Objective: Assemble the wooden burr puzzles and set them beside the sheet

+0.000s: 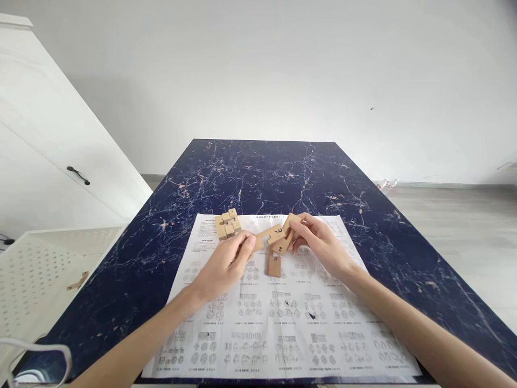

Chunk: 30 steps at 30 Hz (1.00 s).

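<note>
Over the printed sheet (242, 373), one notched wooden piece (274, 268) shows nearest; close to it, the left hand (231, 260), almost closed, pinches a second piece (275, 233), and the right hand (321, 238), fingers bent, pinches the piece marked 2 (280, 248). Farther, at left, sits a block assembly (227, 228).

Soft, bright light surrounds my worktop (262, 178). The wall (258, 70) beyond the worktop is pale, dimming to a grey shadow toward its left. Small print on the paper (258, 288) atop my worktop blurs past reading. Wide-angle distortion slants the cabinet (36, 118) left of the worktop.
</note>
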Each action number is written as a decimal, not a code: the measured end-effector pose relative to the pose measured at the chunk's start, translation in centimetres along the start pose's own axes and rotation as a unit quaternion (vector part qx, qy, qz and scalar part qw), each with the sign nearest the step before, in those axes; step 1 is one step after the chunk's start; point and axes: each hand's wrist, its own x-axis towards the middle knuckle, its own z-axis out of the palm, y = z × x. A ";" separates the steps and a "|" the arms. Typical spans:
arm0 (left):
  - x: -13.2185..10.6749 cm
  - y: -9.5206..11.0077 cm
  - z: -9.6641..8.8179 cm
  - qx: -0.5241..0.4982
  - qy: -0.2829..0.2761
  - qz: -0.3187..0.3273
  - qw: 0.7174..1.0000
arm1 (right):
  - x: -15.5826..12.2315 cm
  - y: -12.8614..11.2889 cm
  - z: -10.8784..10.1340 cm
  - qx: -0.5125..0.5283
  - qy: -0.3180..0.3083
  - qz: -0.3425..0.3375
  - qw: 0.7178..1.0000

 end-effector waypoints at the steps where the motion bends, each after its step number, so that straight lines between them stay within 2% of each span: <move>1: 0.0 0.0 0.1 -0.009 -0.003 -0.001 1.000 | 0.0 -0.1 0.1 0.007 -0.002 -0.005 1.000; 7: 0.0 -0.4 0.5 -0.021 0.006 -0.006 1.000 | -0.1 0.0 0.4 0.036 0.015 -0.024 0.999; 12: 0.0 -0.7 0.5 -0.012 0.019 -0.003 1.000 | -0.3 0.0 0.5 0.051 -0.001 -0.027 0.998; 21: -0.1 -1.7 0.6 0.110 0.046 0.101 0.988 | -0.4 -0.1 0.9 -0.007 -0.003 -0.021 1.000; 27: -0.1 -1.7 0.6 0.116 0.024 0.111 0.987 | -0.5 -0.3 0.7 -0.010 0.001 0.002 1.000; 30: 0.0 -1.3 0.5 0.095 0.001 0.106 0.990 | -0.4 -0.2 0.4 0.031 -0.025 0.024 0.999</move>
